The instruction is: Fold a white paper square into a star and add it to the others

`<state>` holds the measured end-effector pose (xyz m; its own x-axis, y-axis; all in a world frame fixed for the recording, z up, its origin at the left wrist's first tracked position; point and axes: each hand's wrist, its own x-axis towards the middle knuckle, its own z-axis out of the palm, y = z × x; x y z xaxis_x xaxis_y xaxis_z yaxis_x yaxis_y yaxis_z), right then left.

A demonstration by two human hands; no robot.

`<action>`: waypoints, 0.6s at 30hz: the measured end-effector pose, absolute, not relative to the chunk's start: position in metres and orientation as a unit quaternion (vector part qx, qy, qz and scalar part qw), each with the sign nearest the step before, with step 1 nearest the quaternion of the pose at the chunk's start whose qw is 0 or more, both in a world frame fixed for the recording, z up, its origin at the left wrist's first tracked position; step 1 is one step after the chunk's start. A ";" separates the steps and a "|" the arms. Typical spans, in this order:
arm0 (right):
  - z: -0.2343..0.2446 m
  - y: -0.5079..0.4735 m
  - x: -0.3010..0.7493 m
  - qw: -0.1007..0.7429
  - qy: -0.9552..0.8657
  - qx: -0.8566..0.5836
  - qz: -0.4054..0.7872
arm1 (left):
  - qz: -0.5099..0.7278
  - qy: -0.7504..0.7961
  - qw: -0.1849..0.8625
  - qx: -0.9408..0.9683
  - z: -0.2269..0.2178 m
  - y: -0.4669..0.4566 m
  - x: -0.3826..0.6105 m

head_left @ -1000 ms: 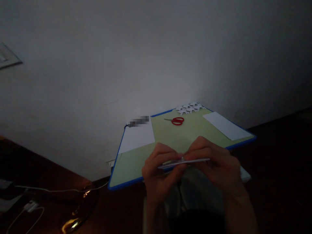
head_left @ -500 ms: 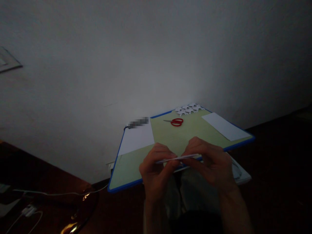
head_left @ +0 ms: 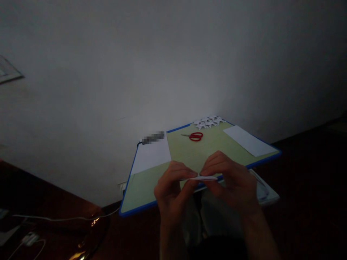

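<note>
A small piece of folded white paper (head_left: 207, 178) is seen edge-on above the near edge of the board. My left hand (head_left: 175, 189) pinches its left end between thumb and fingers. On the other end, my right hand (head_left: 231, 180) holds it the same way, fingers above and thumb below. Beyond the hands, red-handled scissors (head_left: 195, 136) lie on the pale green board (head_left: 187, 148), blades pointing left. Farther back sits a cluster of several folded white paper stars (head_left: 208, 122).
White paper sheets lie on the board's left (head_left: 151, 157) and right (head_left: 248, 140); a blurred-out dark item (head_left: 153, 137) rests on the left one. The board's far side meets a wall (head_left: 173, 65). A white cable (head_left: 67, 219) runs at lower left.
The paper has turned slightly in my fingers, its right end now lower and its folded layers showing at the edge. Both hands stay in nearly the same place.
</note>
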<state>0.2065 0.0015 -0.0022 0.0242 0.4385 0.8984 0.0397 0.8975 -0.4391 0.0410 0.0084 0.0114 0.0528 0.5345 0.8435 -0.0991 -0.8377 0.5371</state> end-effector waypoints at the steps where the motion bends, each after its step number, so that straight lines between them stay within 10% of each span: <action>1: -0.002 0.000 0.206 0.695 -0.684 -0.178 0.135 | 0.672 0.158 0.242 0.682 0.011 0.008 0.042; 18: 0.000 -0.006 0.202 0.665 -0.717 -0.159 0.132 | 0.757 0.117 0.318 0.558 0.002 0.015 0.049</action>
<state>0.2025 -0.0056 -0.0005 -0.0637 0.4040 0.9125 0.0528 0.9145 -0.4012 0.0487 0.0150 0.0018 -0.1743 0.6122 0.7712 -0.3500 -0.7706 0.5326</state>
